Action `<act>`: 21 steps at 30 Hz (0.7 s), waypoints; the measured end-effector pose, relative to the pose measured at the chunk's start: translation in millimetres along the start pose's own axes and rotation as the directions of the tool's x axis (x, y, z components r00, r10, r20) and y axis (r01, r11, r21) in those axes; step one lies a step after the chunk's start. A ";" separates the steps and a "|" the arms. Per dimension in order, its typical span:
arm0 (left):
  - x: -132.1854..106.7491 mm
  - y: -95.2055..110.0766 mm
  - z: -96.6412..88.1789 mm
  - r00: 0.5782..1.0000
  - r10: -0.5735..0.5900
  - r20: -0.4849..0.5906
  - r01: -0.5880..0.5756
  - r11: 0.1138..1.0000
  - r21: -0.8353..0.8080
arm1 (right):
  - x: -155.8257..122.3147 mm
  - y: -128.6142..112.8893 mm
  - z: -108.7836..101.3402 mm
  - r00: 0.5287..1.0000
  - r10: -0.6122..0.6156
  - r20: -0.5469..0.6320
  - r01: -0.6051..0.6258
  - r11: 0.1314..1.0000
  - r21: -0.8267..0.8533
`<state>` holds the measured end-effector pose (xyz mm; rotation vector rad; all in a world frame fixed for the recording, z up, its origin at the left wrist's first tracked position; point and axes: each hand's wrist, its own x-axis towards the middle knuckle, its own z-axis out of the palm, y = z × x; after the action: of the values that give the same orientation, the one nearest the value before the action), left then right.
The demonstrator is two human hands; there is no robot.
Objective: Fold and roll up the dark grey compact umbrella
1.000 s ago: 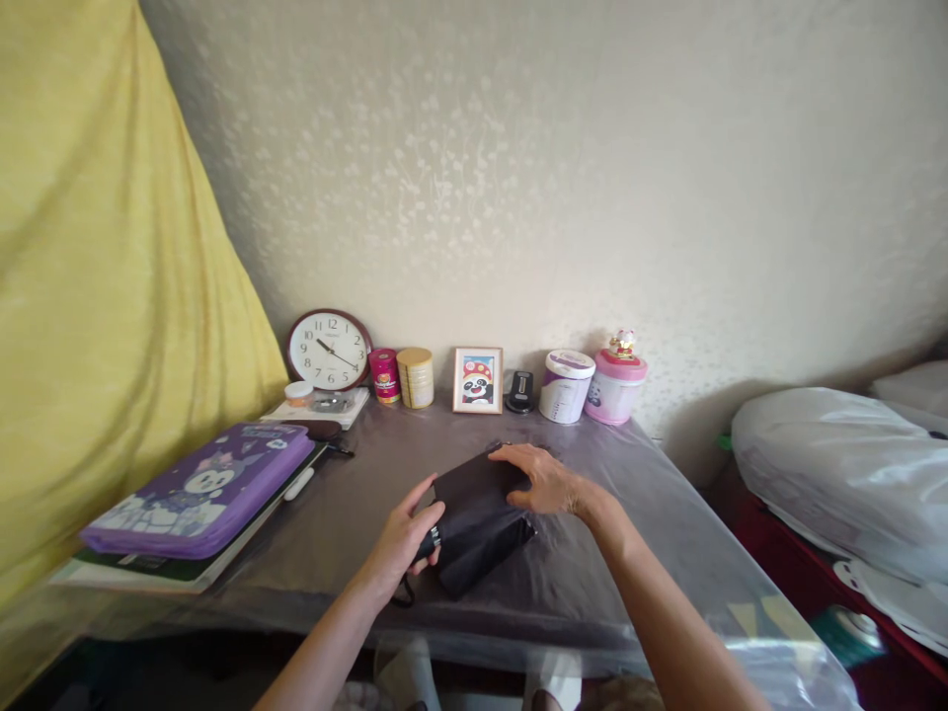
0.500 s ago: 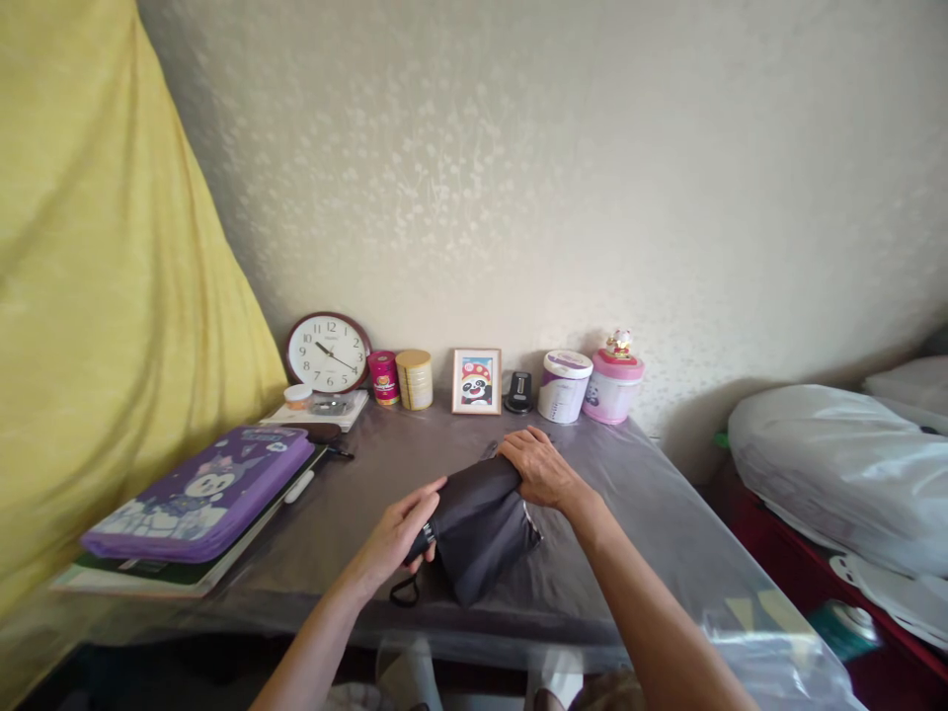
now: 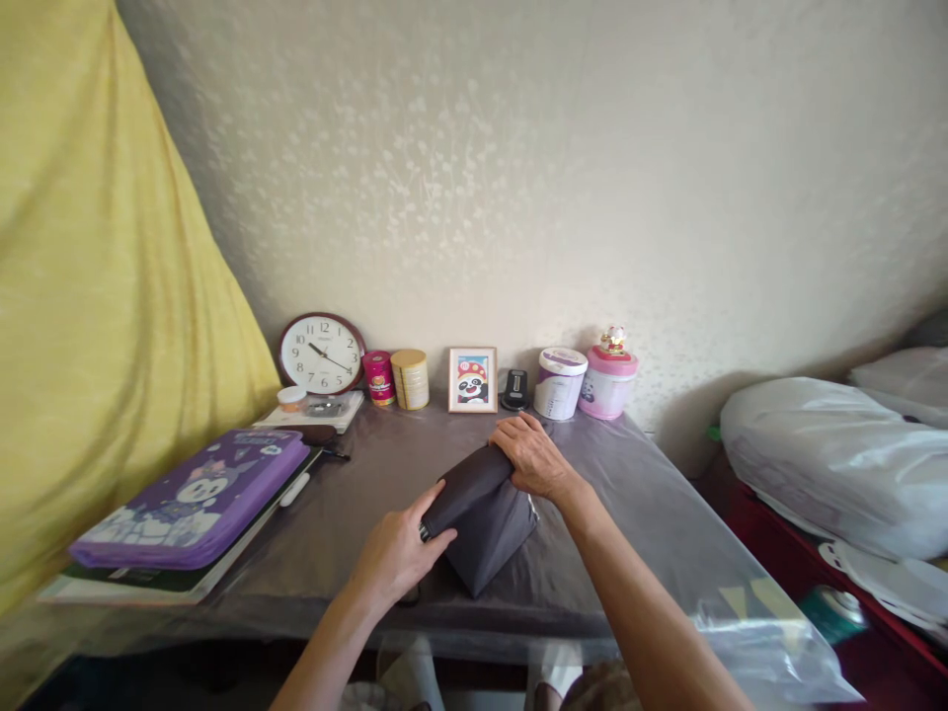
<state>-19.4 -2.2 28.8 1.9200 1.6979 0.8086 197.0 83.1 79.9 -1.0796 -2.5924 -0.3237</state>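
Item: one black umbrella (image 3: 485, 523), compact, folded but not smooth. Position: over the near middle of the covered table (image 3: 622, 553); panda picture frame (image 3: 472, 380) at its 12 o'clock, purple zip case (image 3: 197, 504) between 9 and 10.

Left hand (image 3: 400, 553): at the umbrella's 9 o'clock, closed around the handle end, thumb and forefinger beside a metallic ring (image 3: 424, 532). Right hand (image 3: 531, 456): at 1 o'clock, wrapped over the far end, fingers curled on the cloth.

Handling, as judged: light to moderate weight; stiff along the core, soft and loose in the canopy, whose flap points to 6 o'clock. The fabric looks smooth and may slide under the fingers. Not fragile overall, though ribs inside could bend if squeezed crosswise. Best holds: handle at 9 o'clock, cloth gathered around the core at 1. Whether the flap's lowest corner touches the table is hard to tell.
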 end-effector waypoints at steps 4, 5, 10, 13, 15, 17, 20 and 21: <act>1.4 2.2 -4.8 0.998 0.032 -0.051 -0.036 0.995 -0.089 | 1.6 -5.9 -6.8 0.993 0.012 -0.118 -0.008 1.000 0.028; 1.0 2.8 -7.4 0.997 0.037 -0.071 -0.046 0.992 -0.121 | 1.3 -6.3 -9.6 0.986 0.025 -0.167 -0.019 0.999 0.039; -2.7 7.1 -19.0 0.988 -0.014 -0.151 -0.024 0.970 -0.243 | -11.9 15.9 -12.2 0.873 0.303 -0.383 -0.227 0.946 0.231; -3.8 11.1 -21.4 0.984 -0.095 -0.151 0.045 0.952 -0.302 | -29.1 40.7 2.7 0.710 0.662 -0.238 -0.518 0.721 0.461; -3.9 14.5 -22.2 0.982 -0.135 -0.132 0.083 0.936 -0.343 | -41.3 51.2 15.4 0.661 0.749 0.041 -0.643 0.537 0.546; -4.1 18.0 -23.1 0.981 -0.164 -0.104 0.114 0.920 -0.374 | -51.7 53.3 26.4 0.619 0.714 0.327 -0.699 0.312 0.643; -4.1 22.5 -24.0 0.978 -0.189 -0.088 0.141 0.910 -0.389 | -61.2 44.5 38.1 0.577 0.562 0.592 -0.714 -0.004 0.700; -3.9 23.4 -23.9 0.977 -0.195 -0.089 0.146 0.910 -0.389 | -62.7 40.2 41.1 0.584 0.520 0.623 -0.701 -0.064 0.710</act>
<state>-19.0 -10.6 61.5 1.4644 1.6089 1.1167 259.5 83.6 22.2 -1.5425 -1.3880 1.4411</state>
